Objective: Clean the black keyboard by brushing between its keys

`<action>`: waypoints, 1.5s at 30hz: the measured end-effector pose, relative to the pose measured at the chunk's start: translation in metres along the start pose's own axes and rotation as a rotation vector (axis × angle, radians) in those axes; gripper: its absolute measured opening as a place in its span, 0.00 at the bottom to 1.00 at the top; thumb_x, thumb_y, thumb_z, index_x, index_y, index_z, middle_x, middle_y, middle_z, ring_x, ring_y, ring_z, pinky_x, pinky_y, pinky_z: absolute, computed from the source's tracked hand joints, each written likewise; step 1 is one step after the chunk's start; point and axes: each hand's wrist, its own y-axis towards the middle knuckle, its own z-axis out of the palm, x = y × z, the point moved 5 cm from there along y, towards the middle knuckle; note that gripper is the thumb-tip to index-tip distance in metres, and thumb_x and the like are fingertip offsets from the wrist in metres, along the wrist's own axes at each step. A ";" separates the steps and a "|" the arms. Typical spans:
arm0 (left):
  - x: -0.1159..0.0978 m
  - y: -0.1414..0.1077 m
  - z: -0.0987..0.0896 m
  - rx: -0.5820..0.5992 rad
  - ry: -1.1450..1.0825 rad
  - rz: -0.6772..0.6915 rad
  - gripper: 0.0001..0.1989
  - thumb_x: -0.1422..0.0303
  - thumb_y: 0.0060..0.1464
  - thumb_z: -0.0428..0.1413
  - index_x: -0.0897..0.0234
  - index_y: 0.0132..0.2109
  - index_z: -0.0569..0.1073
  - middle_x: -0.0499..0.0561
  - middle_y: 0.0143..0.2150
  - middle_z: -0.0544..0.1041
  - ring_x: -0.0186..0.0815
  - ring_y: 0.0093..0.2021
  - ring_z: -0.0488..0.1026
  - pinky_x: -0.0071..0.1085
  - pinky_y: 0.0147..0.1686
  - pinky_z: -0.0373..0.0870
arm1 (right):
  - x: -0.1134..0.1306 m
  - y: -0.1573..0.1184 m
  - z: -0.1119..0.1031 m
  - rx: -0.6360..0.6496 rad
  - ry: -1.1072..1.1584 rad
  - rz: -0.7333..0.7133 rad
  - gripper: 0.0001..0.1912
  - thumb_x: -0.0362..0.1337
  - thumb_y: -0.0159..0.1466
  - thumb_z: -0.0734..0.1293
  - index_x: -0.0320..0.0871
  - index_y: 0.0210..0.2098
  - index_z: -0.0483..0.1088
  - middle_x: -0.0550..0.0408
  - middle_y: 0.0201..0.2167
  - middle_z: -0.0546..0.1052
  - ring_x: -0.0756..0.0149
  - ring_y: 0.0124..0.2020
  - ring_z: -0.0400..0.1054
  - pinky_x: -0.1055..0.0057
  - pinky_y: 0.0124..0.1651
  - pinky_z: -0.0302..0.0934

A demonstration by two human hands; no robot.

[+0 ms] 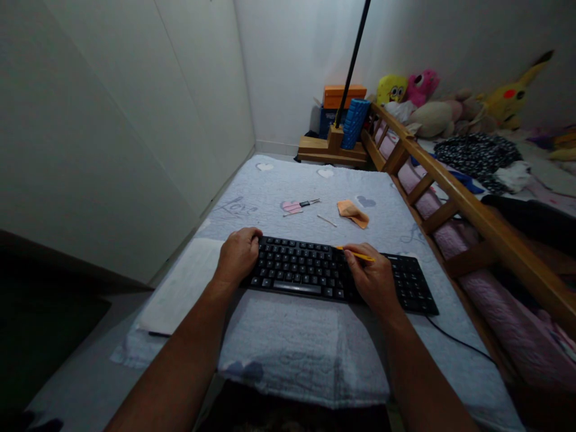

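A black keyboard point(297, 264) lies across the covered surface in front of me, its cable running off to the right. At its left end, my left hand point(239, 255) is closed around the edge. My right hand point(371, 273) is over the keys right of the middle, fingers pinched on a thin yellow-handled brush point(362, 257). The brush's dark tip is hard to make out against the upper keys. Beyond the keyboard lie an orange cloth point(353, 213), a cotton swab point(326, 221), another thin white stick point(293, 213) and a dark-handled tool with a thin metal end point(310, 203).
A pale quilted cover point(288, 336) spreads under everything. Left of the keyboard is a white sheet-like pad point(184, 288). A wooden bed rail point(472, 216) borders the right side, with plush toys behind it. A wooden stand point(333, 147) with a black pole is at the back.
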 end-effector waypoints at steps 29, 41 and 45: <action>0.001 0.000 -0.001 -0.014 -0.003 0.010 0.18 0.70 0.60 0.46 0.63 0.47 0.79 0.58 0.49 0.82 0.45 0.51 0.77 0.40 0.56 0.71 | 0.010 0.000 -0.004 0.088 0.065 0.027 0.14 0.41 0.69 0.63 0.44 0.29 0.75 0.54 0.27 0.78 0.62 0.29 0.72 0.66 0.36 0.63; -0.001 0.000 -0.002 -0.004 0.002 -0.004 0.19 0.70 0.60 0.46 0.65 0.48 0.80 0.59 0.50 0.82 0.47 0.53 0.77 0.42 0.57 0.70 | -0.002 -0.005 -0.006 0.119 0.291 0.192 0.17 0.46 0.67 0.64 0.44 0.25 0.73 0.54 0.23 0.76 0.64 0.26 0.70 0.69 0.31 0.63; -0.002 -0.001 -0.002 0.004 0.006 -0.011 0.18 0.70 0.61 0.46 0.64 0.48 0.80 0.59 0.50 0.82 0.47 0.53 0.77 0.42 0.57 0.70 | -0.009 -0.007 -0.002 0.158 0.351 0.263 0.20 0.50 0.68 0.64 0.43 0.27 0.74 0.57 0.20 0.71 0.68 0.21 0.62 0.72 0.25 0.56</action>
